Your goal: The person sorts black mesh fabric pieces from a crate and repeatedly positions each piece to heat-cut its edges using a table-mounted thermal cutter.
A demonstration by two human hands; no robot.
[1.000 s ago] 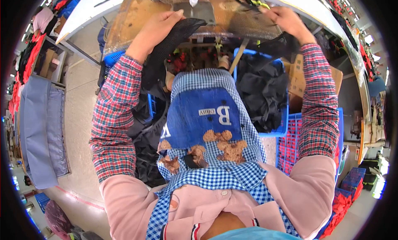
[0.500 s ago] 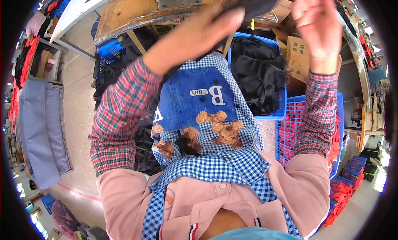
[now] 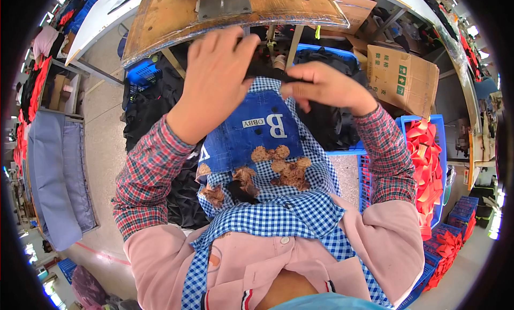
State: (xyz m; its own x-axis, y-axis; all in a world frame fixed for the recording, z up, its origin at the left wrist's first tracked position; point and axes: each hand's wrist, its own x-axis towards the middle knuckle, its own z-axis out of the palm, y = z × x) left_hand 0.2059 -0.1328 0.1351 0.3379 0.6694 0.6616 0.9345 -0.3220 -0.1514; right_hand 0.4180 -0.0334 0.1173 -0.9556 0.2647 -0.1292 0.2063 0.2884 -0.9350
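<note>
A piece of black fabric [image 3: 263, 70] stretches between my two hands, just above the top of the blue checked apron [image 3: 251, 122]. My right hand [image 3: 317, 86] pinches its right end between thumb and fingers. My left hand [image 3: 218, 77] is at its left end, back of the hand up, fingers bent and slightly blurred; whether they grip the fabric is hidden. Both hands are in front of the near edge of the wooden work table [image 3: 176, 20].
Behind my right hand is a blue crate [image 3: 353, 151] of black fabric. Further right are a cardboard box [image 3: 401, 79] and a blue crate with red pieces [image 3: 425, 165]. More black fabric [image 3: 152, 117] lies at the left, beside a blue basket [image 3: 143, 74].
Both hands have come down from the table top toward the apron and closer together, bringing the black fabric with them. The view has shifted, showing more of the box and red pieces.
</note>
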